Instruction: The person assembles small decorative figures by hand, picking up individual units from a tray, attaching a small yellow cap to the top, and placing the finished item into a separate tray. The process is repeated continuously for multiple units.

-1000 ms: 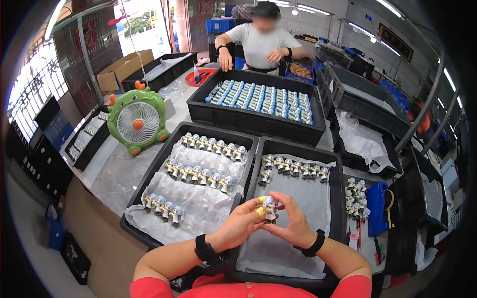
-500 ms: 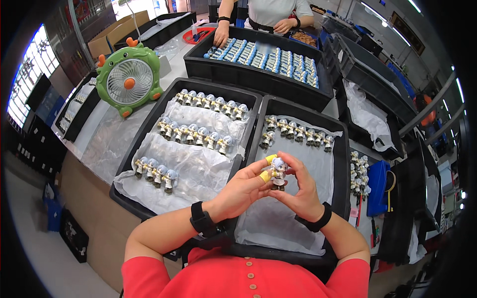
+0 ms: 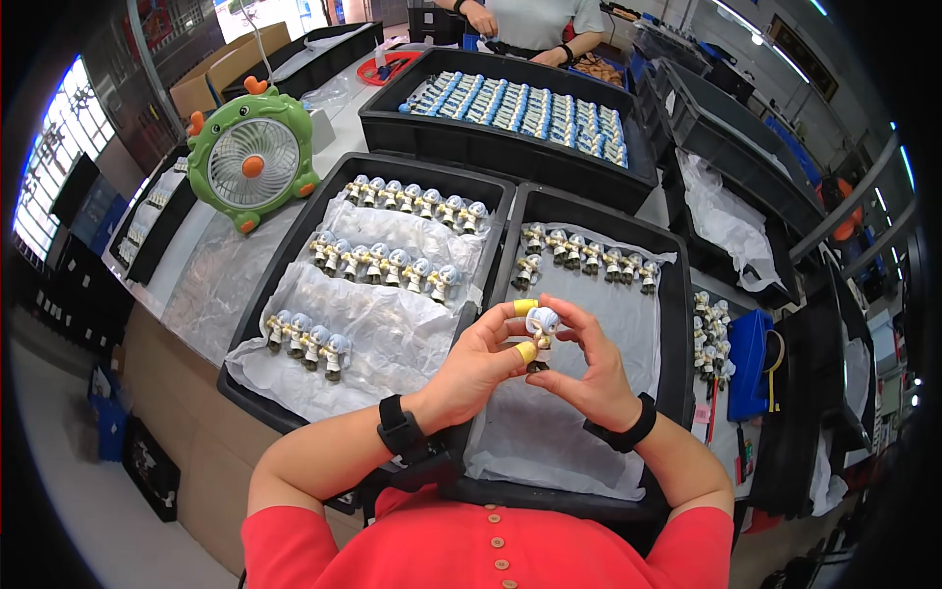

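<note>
Between my two hands a small figurine (image 3: pixel 541 337) stands upright, with pale blue hair, a white outfit and a dark base. My left hand (image 3: pixel 483 361), with yellow tape on thumb and forefinger, grips it from the left. From the other side, the fingertips of my right hand (image 3: pixel 593 371) hold its head and base. Below lies the right black tray (image 3: pixel 679 324), lined with white sheet, where similar figurines (image 3: pixel 592 257) line the far end. The left black tray (image 3: pixel 257 393) carries several rows of such figurines (image 3: pixel 384 263) on crumpled white paper.
A green fan (image 3: pixel 252 162) stands at the left. Beyond the trays, a large black crate (image 3: pixel 392 130) holds many blue-and-white pieces, with a co-worker's hands (image 3: pixel 479 18) past it. More figurines (image 3: pixel 710 339) and a blue holder (image 3: pixel 750 365) are at the right.
The figurine has been turned between my fingers and shifted slightly left; both hands still hold it. The co-worker's hand has withdrawn from the far crate.
</note>
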`<act>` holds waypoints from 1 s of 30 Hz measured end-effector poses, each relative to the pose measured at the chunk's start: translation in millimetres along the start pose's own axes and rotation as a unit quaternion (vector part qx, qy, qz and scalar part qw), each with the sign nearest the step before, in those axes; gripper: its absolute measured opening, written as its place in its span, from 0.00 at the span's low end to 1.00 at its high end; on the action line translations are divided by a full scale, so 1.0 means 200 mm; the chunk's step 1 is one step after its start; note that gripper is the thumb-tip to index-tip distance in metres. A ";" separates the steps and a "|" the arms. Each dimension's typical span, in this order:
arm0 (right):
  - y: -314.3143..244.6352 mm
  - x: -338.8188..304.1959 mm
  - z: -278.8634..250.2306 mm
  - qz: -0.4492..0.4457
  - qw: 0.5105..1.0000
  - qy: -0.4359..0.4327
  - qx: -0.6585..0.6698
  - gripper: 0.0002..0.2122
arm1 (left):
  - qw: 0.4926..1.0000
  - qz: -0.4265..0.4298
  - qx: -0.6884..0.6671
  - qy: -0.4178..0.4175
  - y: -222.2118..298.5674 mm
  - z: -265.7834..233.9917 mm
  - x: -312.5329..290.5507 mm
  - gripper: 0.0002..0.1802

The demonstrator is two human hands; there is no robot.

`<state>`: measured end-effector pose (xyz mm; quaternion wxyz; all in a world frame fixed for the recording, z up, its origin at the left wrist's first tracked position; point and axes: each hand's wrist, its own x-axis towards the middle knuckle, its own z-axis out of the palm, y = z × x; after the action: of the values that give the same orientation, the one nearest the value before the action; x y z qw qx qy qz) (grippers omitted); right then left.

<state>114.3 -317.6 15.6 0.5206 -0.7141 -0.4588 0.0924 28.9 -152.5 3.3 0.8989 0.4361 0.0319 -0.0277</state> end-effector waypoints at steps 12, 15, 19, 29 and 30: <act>0.00 -0.01 0.01 0.025 0.999 0.007 0.032 0.35 | 0.997 0.023 0.061 0.041 0.00 0.01 0.01 0.26; 0.02 -0.02 0.01 0.050 0.995 0.006 0.088 0.33 | 0.997 0.027 0.064 0.037 0.00 0.01 0.01 0.26; 0.03 -0.02 0.00 0.075 0.989 -0.002 0.130 0.29 | 0.996 0.027 0.078 0.031 0.00 -0.01 0.01 0.26; 0.04 -0.01 0.00 0.085 0.980 -0.016 0.182 0.25 | 0.995 0.031 0.084 0.033 0.00 0.00 0.01 0.26; 0.03 -0.01 0.00 0.085 0.979 -0.015 0.184 0.25 | 0.996 0.030 0.084 0.031 0.01 0.00 0.01 0.26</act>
<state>116.1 -319.2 8.5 0.6264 -0.6409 -0.3791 0.2304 30.3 -152.1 4.2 0.8581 0.5115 0.0439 0.0102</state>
